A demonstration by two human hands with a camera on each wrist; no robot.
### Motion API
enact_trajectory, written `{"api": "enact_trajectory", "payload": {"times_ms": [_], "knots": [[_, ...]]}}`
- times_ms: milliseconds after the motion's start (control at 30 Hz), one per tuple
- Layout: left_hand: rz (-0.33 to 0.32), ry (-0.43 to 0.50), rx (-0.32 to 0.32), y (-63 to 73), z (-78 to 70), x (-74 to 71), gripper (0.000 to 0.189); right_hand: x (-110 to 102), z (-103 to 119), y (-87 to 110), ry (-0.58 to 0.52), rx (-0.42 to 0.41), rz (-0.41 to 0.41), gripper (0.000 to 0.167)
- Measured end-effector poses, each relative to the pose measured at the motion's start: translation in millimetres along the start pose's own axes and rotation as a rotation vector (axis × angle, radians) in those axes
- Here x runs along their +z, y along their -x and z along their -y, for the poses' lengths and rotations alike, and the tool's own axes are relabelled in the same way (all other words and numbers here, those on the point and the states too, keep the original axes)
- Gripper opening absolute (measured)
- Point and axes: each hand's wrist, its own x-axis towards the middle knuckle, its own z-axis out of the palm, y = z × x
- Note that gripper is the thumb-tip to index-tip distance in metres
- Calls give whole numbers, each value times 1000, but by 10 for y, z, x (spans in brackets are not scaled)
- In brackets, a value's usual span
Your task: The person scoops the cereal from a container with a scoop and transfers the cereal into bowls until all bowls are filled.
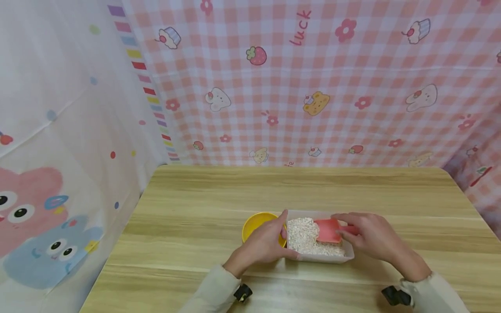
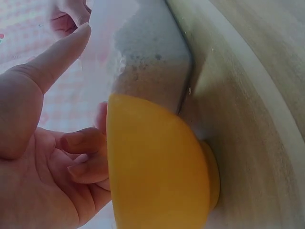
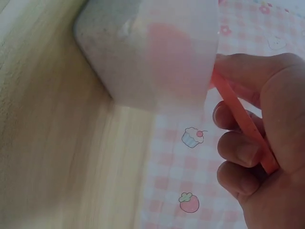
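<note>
A translucent plastic box (image 1: 325, 259) full of pale grains, like oats or rice, stands on the table. My left hand (image 1: 264, 241) holds its left end, thumb along the near rim and index finger at the far corner. Beside that hand sits a yellow bowl (image 1: 250, 226), partly hidden by it; the left wrist view shows the bowl (image 2: 152, 162) upright, with curled fingers (image 2: 88, 169) behind its rim. My right hand (image 1: 372, 234) grips the handle of a red scoop (image 1: 328, 230), whose blade lies over the grains. In the right wrist view, fingers wrap the scoop's handle (image 3: 243, 119).
The wooden table (image 1: 188, 243) reaches past both hands. A pink checked cloth (image 1: 293, 87) hangs behind it, and a white printed cloth (image 1: 78, 130) hangs on the left. Black straps (image 1: 396, 296) show at the wrists.
</note>
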Motion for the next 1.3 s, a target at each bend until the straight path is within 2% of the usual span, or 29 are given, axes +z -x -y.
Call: {"api": "enact_trajectory", "payload": {"times_ms": [267, 433, 900, 1100, 1300], "knots": [[16, 28, -30, -30, 4, 5, 117, 24, -44, 4, -93, -39, 15, 38], [17, 16, -37, -37, 0, 2, 117, 41, -59, -6, -122, -41, 38, 34], [25, 21, -56, -45, 3, 9, 118, 19, -49, 5, -206, 7, 111, 32], [29, 28, -65, -41, -2, 9, 118, 0, -56, 23, -317, 22, 168, 30], [24, 33, -61, -33, 2, 23, 118, 43, -47, 18, -415, -13, 168, 27]]}}
